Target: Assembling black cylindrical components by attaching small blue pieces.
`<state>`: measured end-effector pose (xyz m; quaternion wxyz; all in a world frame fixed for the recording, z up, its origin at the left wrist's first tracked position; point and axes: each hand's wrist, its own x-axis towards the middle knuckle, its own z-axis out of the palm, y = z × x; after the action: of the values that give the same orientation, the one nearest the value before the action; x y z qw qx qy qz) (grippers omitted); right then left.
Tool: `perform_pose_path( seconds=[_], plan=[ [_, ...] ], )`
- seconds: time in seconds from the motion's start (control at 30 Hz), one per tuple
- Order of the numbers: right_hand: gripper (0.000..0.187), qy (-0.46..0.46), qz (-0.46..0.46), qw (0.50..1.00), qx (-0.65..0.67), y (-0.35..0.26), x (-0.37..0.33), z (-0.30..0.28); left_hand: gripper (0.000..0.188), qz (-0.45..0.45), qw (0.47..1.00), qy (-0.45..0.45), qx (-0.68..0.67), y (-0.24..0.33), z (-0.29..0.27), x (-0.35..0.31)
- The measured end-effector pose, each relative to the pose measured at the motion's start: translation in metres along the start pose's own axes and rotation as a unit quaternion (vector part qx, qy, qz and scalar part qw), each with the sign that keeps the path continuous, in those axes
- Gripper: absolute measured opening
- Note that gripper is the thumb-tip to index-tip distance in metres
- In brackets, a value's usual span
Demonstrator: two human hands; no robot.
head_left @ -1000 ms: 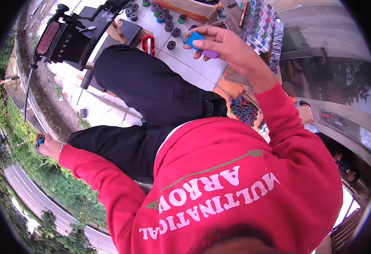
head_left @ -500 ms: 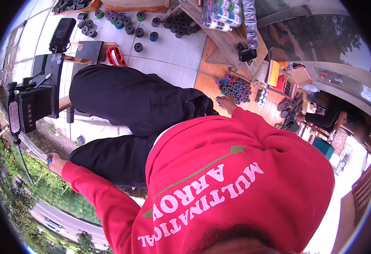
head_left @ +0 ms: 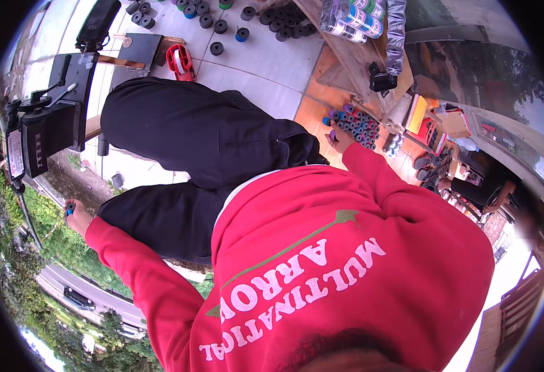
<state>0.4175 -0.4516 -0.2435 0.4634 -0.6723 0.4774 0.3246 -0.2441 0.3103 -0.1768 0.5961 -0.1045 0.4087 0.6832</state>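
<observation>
My left hand [head_left: 81, 218], out at the far left, is closed round a small dark roll [head_left: 70, 209] with a blue core. Over at the right, my right hand [head_left: 344, 141] pinches a small piece with a purple end [head_left: 332, 134], largely covered by the fingers. It is at the near left edge of a tight group of dark rolls [head_left: 365, 127] with coloured cores, standing on an orange-brown board. Just beyond those fingers, a blue-cored roll [head_left: 326, 121] stands at the group's edge.
At the left stands a black device [head_left: 52, 141] with a crank and counter. A red tape dispenser [head_left: 179, 62] lies beyond my legs. More dark rolls [head_left: 278, 25] sit on the tiles. Wrapped cylinders [head_left: 362, 22] are at the back right. Another person's arm [head_left: 470, 189] shows far right.
My right hand has moved to the edge of the roll group; a purple-ended piece shows where a blue one was. My left hand has shifted slightly, and the view has tilted.
</observation>
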Motion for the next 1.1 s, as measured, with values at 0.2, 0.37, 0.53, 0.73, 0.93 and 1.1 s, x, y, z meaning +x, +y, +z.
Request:
perform_pose_path(
  seconds=[0.2,0.37,0.53,0.73,0.93,1.1],
  plan=[
    [0.048,0.029,0.096,0.991,-0.094,0.032,-0.002,-0.013,0.012,-0.077,0.984,-0.156,-0.023,0.013,0.004,-0.014],
    [0.042,-0.035,0.077,0.994,0.073,0.042,0.040,-0.002,0.006,0.009,0.982,-0.163,0.092,0.019,0.015,-0.014],
    [0.047,-0.013,0.040,0.994,0.101,0.038,0.033,-0.007,0.008,-0.038,0.984,-0.153,0.082,-0.045,0.007,-0.064],
    [0.076,0.023,0.077,0.993,0.085,0.049,-0.027,-0.006,0.019,0.131,0.915,-0.248,0.289,-0.081,0.014,-0.156],
    [0.033,-0.206,-0.287,0.900,-0.257,-0.002,-0.155,0.056,0.041,0.164,0.904,-0.236,0.316,-0.232,0.078,-0.437],
    [0.045,-0.585,-0.376,0.676,-0.245,-0.100,-0.343,0.145,0.040,0.038,0.806,-0.505,0.306,-0.336,0.085,-0.521]
  ],
)
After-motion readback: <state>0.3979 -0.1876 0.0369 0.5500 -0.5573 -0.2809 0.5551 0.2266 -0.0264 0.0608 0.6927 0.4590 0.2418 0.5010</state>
